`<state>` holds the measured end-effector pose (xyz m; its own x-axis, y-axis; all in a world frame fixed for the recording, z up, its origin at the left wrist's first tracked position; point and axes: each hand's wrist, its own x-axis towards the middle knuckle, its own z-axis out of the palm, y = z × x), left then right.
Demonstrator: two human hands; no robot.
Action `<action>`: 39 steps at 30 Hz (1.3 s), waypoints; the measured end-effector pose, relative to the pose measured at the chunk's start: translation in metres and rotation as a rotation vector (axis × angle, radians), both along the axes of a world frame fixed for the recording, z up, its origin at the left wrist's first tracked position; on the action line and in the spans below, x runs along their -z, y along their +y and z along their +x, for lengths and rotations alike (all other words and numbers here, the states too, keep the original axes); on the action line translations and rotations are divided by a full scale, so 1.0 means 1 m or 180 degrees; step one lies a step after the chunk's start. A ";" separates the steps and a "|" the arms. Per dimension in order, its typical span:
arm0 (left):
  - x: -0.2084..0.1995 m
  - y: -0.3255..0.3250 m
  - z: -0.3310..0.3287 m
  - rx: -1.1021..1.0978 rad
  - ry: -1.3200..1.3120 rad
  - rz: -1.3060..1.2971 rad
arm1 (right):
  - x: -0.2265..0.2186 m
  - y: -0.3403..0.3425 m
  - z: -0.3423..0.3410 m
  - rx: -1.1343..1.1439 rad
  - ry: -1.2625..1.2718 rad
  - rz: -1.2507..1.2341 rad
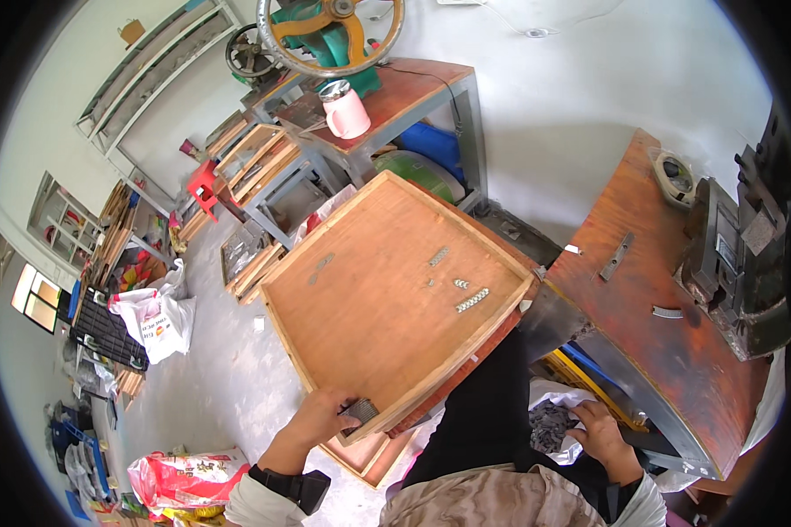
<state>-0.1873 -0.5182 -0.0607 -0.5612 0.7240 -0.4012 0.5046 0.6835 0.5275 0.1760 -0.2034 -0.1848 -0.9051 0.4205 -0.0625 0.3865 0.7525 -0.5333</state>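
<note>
A shallow wooden tray (387, 272) with a raised rim stands tilted in the middle of the view. My left hand (321, 417) is at its near left corner, fingers closed against a dense block of small grey metal pieces (360, 410). Farther up the tray floor lie a short row of shiny metal pieces (472, 300) and a few smaller groups. Low on the right, my right hand (608, 443) reaches to the mouth of a white bag (576, 393) full of loose grey metal pieces (549, 426). Its thumb and fingers are apart, and nothing shows between them.
To the right is a worn reddish workbench (633, 290) bearing a metal bar (617, 256), a tape roll (674, 178) and a dark machine (734, 255). Ahead, a pink mug (345, 111) stands beside a handwheel press (334, 35). Sacks (189, 479) lie at left.
</note>
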 end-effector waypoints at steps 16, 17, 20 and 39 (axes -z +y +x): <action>0.010 -0.011 0.017 0.0255 0.1383 0.0334 | 0.032 -0.008 0.011 -0.0037 -0.0332 0.0107; 0.011 -0.010 0.017 0.0267 0.1381 0.0352 | 0.034 -0.008 0.012 -0.0021 -0.0334 0.0120; 0.017 -0.006 0.014 0.0238 0.1347 0.0442 | 0.035 -0.009 0.018 0.0061 -0.0425 0.0181; -0.049 0.364 0.150 0.2044 0.1173 0.1733 | -0.040 -0.020 0.052 0.0197 0.0089 0.0352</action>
<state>-0.0377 -0.1539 -0.0120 -0.0106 0.9774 0.2110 0.9015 -0.0819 0.4249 0.2275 -0.2238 -0.1453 -0.8780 0.4785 0.0122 0.4201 0.7825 -0.4597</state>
